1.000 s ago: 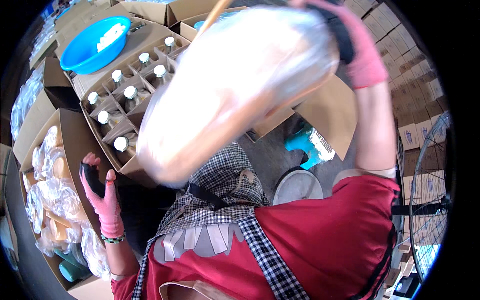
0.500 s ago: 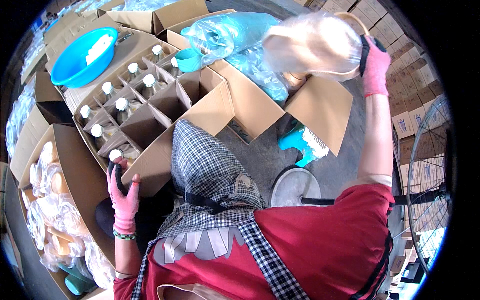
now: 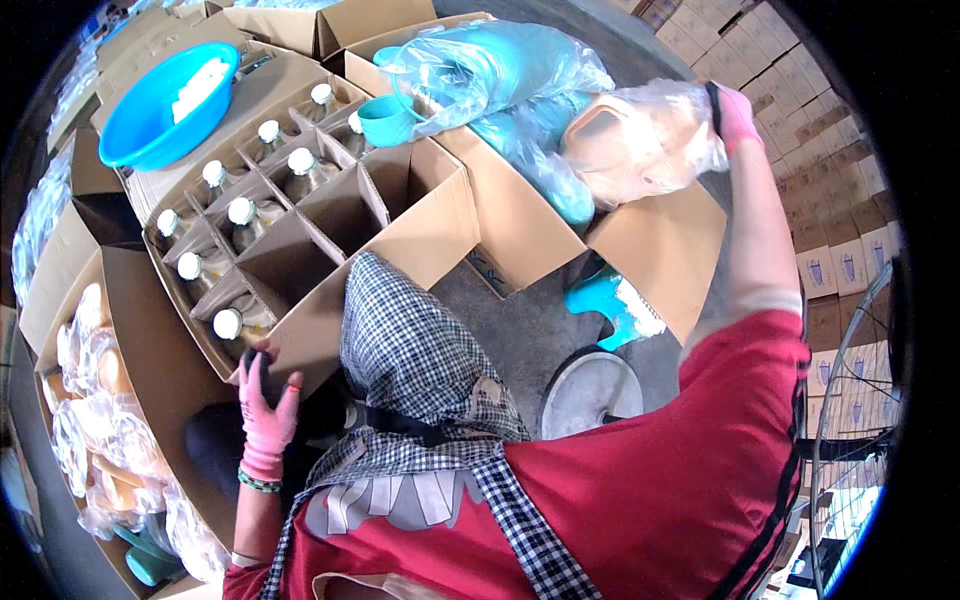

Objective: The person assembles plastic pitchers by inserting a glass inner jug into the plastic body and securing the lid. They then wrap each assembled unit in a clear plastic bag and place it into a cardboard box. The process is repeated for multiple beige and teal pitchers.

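Note:
My right hand point(image 3: 735, 118), in a pink glove with dark fingertips, is closed on the edge of a clear plastic bag point(image 3: 645, 140) holding peach-coloured plastic ware. The bag rests against teal plastic ware in clear wrap point(image 3: 500, 70), above an open carton point(image 3: 525, 215). My left hand point(image 3: 268, 408), gloved alike, has its fingers apart at the near edge of a divided carton point(image 3: 415, 225); nothing shows in it. Beside its fingertips stands a white-capped clear bottle point(image 3: 228, 324). Several such bottles fill other compartments. A teal cup point(image 3: 388, 120) sits at the carton's far right edge.
A blue basin point(image 3: 150, 140) with white pieces stands far left. At the left is a carton of bagged peach ware point(image 3: 105, 400). A round grey base point(image 3: 592, 395) and a blue plastic piece point(image 3: 600, 300) are on the floor. A spoked wheel point(image 3: 850, 400) stands right.
My right hand has lowered the peach bag toward the teal wrapped ware. My left hand has drawn back from the bottle cap, down and slightly right.

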